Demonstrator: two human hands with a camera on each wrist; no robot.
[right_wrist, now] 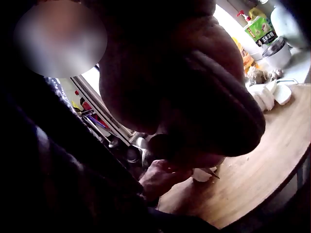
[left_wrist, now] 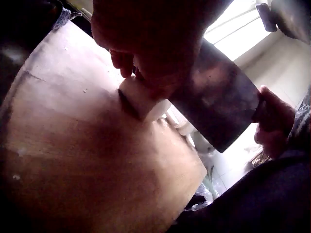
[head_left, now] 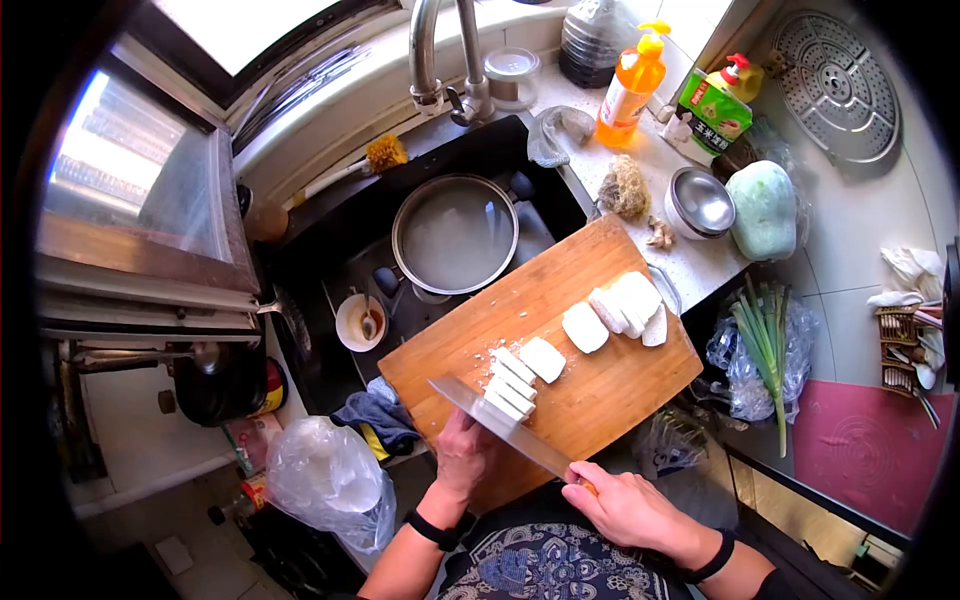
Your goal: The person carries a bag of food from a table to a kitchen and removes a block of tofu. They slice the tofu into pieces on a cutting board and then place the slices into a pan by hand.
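Daylight from the window (head_left: 245, 35) brightens your head view, whose edges bow into black. Your wrist views are dim: the backlit left hand (left_wrist: 150, 43) and right hand (right_wrist: 180, 92) sink into near-silhouette, the cutting board (left_wrist: 97, 141) carries dark shadow, and finer detail there seems lost.

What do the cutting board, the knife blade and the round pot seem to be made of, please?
Cutting board: probably wood or bamboo, smooth, judging by its brown, streaked grain. Knife blade: apparently steel, grey with a dull sheen. Round pot: likely polished stainless steel, from its silvery gleam; its dark handles might be plastic, but I can't be sure.
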